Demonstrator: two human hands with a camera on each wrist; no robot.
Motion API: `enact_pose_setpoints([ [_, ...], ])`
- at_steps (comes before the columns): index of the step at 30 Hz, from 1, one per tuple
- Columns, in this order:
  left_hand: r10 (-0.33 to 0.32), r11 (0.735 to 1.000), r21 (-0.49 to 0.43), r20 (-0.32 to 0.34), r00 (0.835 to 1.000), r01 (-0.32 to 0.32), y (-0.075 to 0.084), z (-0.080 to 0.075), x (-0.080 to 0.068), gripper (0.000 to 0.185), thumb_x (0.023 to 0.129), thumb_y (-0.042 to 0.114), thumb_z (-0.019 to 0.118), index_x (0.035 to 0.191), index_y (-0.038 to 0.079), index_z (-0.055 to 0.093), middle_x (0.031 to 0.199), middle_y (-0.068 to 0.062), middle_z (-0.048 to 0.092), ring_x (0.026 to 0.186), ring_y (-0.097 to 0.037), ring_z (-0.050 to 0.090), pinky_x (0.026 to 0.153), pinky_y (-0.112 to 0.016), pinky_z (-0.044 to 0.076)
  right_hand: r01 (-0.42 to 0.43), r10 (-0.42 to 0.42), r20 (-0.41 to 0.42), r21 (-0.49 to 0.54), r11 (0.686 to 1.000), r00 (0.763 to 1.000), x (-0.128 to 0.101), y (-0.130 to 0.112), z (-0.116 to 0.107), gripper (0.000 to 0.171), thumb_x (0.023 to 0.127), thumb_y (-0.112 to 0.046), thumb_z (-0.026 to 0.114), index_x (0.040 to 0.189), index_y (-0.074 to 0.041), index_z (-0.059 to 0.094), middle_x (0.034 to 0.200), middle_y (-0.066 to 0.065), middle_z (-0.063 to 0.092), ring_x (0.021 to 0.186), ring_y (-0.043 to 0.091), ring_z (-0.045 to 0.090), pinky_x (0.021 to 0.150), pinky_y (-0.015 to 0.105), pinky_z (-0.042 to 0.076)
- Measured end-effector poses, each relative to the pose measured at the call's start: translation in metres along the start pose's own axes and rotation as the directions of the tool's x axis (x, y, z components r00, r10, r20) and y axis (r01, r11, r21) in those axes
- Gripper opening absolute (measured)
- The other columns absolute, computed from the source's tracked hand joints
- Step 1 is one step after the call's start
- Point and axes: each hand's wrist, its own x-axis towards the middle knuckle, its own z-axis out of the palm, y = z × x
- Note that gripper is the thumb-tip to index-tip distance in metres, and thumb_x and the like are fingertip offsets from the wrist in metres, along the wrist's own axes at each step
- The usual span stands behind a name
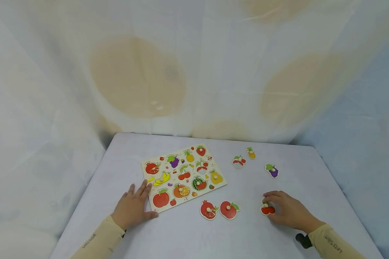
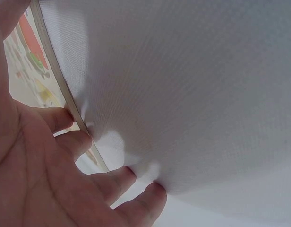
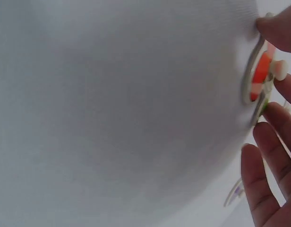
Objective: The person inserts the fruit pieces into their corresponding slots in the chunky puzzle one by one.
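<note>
The left hand [image 1: 133, 208] lies palm down on the pale grey cloth-covered worktop [image 1: 181, 237], forearm in a beige sleeve running in from seven o'clock, fingers straight and spread; its grip is wide and holds nothing, the fingertips [image 2: 65, 118] touching the near left edge of the flat wooden fruit puzzle board [image 1: 183, 176], as the left wrist view shows. The right hand [image 1: 288, 212] rests at four o'clock of the board, forearm coming in from five o'clock, fingers curled; its grip is narrow, pinching a small red cherry-shaped wooden puzzle piece with a pale knob [image 1: 267, 208], which sits on the worktop under the fingertips. The right wrist view shows that piece [image 3: 261, 71] tilted up on edge between thumb and fingers. At nine o'clock of the right hand lie a red apple piece [image 1: 228, 209] and a red pomegranate piece [image 1: 209, 209], just beside each other. At twelve o'clock of it lie a purple grape piece [image 1: 272, 170], a yellow pineapple piece [image 1: 251, 153] and a red-and-white piece [image 1: 238, 161].
</note>
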Motion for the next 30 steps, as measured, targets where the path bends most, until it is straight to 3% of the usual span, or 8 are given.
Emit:
enact_pose_setpoints([
  [5,0.003,1.000,0.005,-0.002,1.000,-0.003,-0.0006,-0.0015,-0.0006,0.111,0.072,0.072,0.073,0.154,0.008,0.036,0.160,-0.016,0.029,0.134,-0.060,0.030,0.099,-0.072,0.035,0.009,-0.009,-0.021,-0.007,1.000,1.000,0.0003,0.0022,0.0019,0.039,0.072,-0.023,0.089,0.107,-0.026,0.072,0.129,-0.001,0.061,0.118,0.027,0.058,0.093,0.047,0.053],
  [30,-0.006,1.000,-0.025,0.014,1.000,0.006,0.0025,-0.0058,-0.0009,0.109,0.073,0.070,0.074,0.155,0.008,0.036,0.160,-0.016,0.030,0.136,-0.060,0.028,0.101,-0.072,0.033,0.103,-0.100,0.030,-0.166,0.981,0.995,0.0034,0.0064,-0.0040,0.036,0.072,-0.031,0.089,0.104,-0.028,0.072,0.123,-0.004,0.065,0.108,0.021,0.063,0.086,0.040,0.056],
])
